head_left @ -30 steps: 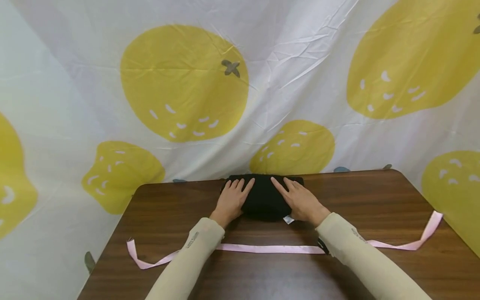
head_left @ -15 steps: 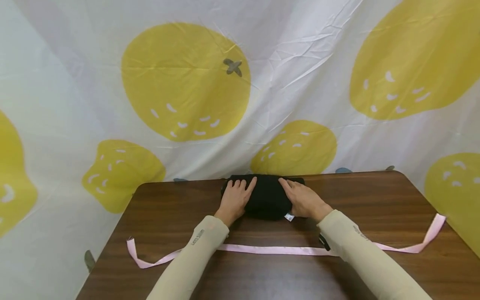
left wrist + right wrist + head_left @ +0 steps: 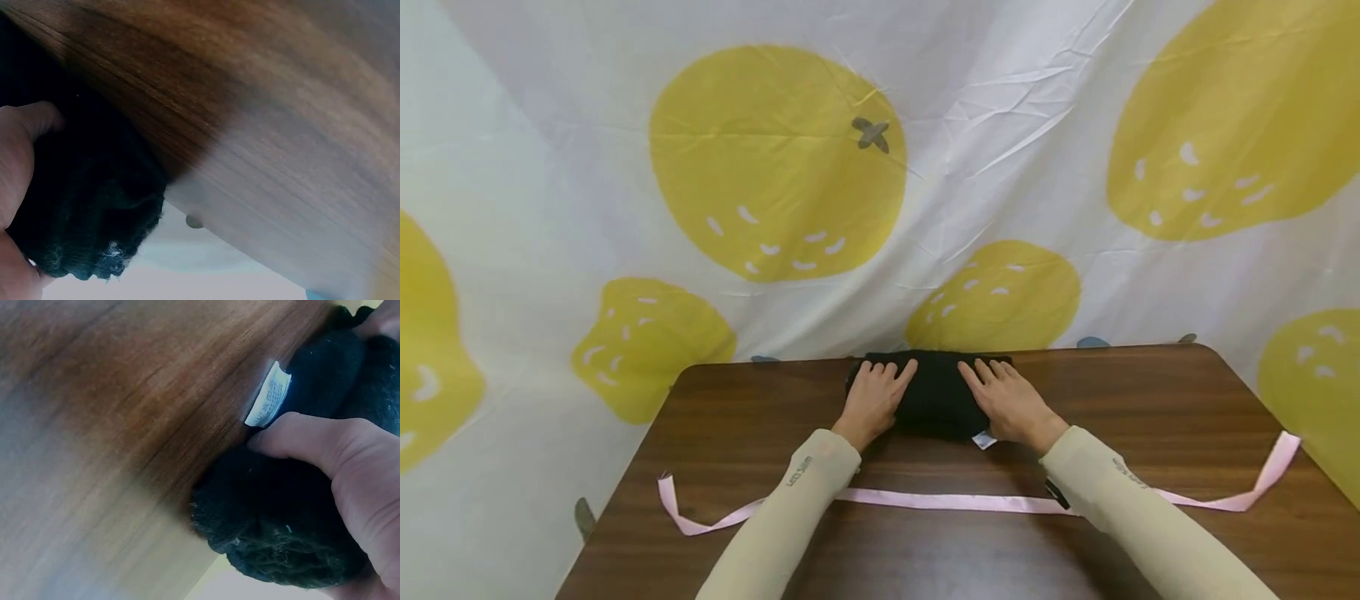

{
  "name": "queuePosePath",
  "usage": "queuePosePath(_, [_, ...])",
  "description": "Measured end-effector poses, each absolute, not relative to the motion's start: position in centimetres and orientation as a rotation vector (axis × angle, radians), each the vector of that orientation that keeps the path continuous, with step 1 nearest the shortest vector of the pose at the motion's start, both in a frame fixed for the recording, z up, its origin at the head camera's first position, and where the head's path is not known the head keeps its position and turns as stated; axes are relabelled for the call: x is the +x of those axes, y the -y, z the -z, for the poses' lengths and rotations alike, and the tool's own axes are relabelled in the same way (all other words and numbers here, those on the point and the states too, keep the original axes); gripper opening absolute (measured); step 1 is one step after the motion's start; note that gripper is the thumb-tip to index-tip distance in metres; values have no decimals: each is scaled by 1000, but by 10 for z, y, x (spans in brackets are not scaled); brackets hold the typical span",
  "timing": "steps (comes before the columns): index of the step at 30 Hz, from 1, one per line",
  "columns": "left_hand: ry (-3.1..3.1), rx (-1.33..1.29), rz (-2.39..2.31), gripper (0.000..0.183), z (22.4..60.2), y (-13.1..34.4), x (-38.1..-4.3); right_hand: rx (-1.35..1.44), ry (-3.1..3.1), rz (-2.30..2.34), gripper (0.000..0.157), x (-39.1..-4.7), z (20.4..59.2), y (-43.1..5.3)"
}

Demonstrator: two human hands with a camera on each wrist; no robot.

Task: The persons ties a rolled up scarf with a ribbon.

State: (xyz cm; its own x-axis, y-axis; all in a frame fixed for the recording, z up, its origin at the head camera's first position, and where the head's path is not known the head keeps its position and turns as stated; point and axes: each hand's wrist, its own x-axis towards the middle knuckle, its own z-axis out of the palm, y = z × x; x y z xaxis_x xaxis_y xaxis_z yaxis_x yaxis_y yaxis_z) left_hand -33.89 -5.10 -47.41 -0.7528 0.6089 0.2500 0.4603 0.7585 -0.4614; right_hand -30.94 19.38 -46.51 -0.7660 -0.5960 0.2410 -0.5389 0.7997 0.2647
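Observation:
A black knit cloth (image 3: 936, 396), folded or rolled into a thick bundle, lies at the far edge of the table. My left hand (image 3: 871, 396) grips its left part, fingers over the top and the thumb (image 3: 40, 117) pressing into the near side. On the right part my right hand (image 3: 1011, 404) holds it the same way; its thumb (image 3: 300, 434) bears on the knit beside a white care label (image 3: 270, 395). Fuzzy layered ends of the cloth show in both wrist views.
A pink ribbon (image 3: 940, 501) stretches across the brown wooden table (image 3: 760, 417), passing under both forearms, its ends bent away from me. Behind the table hangs a white curtain (image 3: 820, 317) printed with yellow fruit.
The right hand's fingers have shifted slightly on the cloth, drawing together and then spreading again. The left hand keeps its hold, and the cloth stays nearly in place.

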Motion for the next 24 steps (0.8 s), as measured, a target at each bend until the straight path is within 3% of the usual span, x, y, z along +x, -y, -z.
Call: queuePosePath(24, [2590, -887, -475, 90, 463, 55, -348, 858, 2496, 104, 83, -309, 463, -204])
